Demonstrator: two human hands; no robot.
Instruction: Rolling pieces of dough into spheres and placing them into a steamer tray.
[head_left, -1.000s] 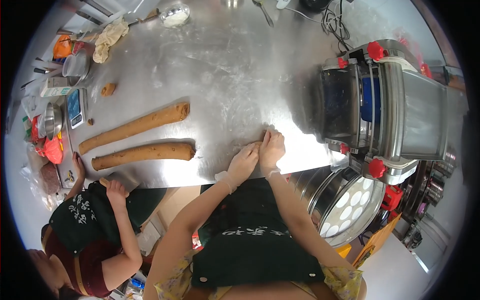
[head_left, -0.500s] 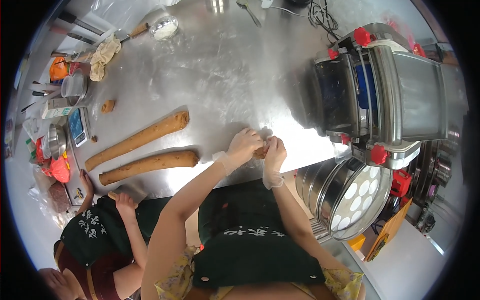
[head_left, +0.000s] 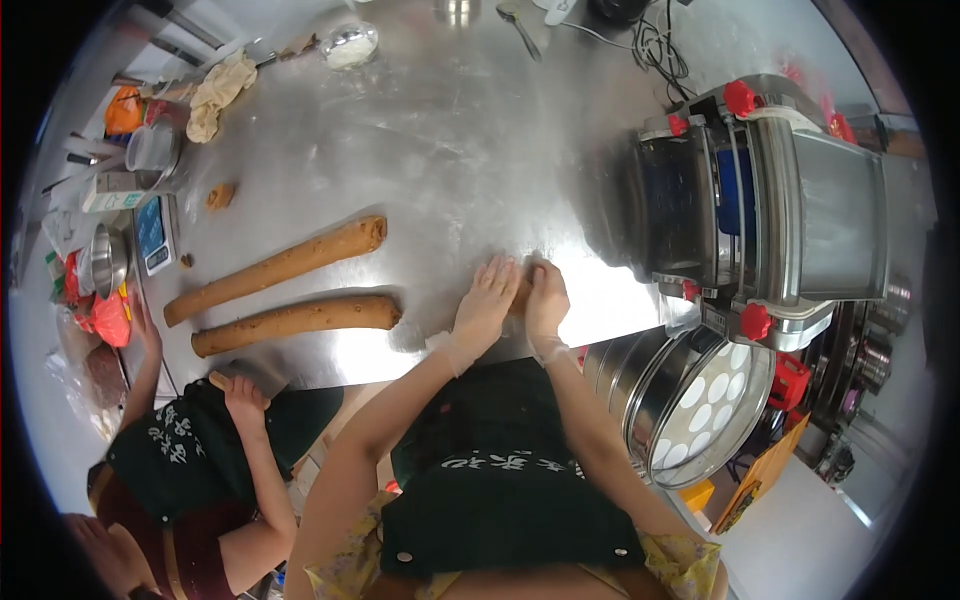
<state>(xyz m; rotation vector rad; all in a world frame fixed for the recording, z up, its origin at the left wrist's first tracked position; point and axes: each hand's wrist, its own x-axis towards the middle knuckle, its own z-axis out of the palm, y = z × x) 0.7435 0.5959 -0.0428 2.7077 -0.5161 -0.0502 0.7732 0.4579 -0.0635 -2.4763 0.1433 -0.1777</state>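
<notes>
1. Our left hand (head_left: 487,300) lies flat at mid-frame, fingers stretched out and together, palm down on a small brown dough piece (head_left: 520,297); the grip is open, pressing rather than clasping.
2. Our right hand (head_left: 546,298) sits just beside it, fingers curled loosely over the same piece, so that grip is part closed upon the dough. Both hands wear thin clear gloves.
3. The dough piece shows only as a sliver between the two hands, resting on the counter (head_left: 450,140) near its lower edge.
4. Left of our hands lie two long brown dough logs, well apart from us: the upper log (head_left: 275,269) runs aslant, the lower log (head_left: 297,317) lies nearly level.
5. A small dough lump (head_left: 220,195) sits alone towards the upper left.
6. The counter is bare brushed steel, dusted pale in patches.
7. At the right stands a steel machine (head_left: 770,200) with red knobs; below it, a round steamer (head_left: 690,400) holds white rounds.
8. Along the left edge we see a scale (head_left: 156,235), a bowl (head_left: 105,262), a cloth (head_left: 215,92) and red bags.
9. At the lower left another person (head_left: 190,480) in a dark apron rests a hand (head_left: 240,392) on the counter edge.
</notes>
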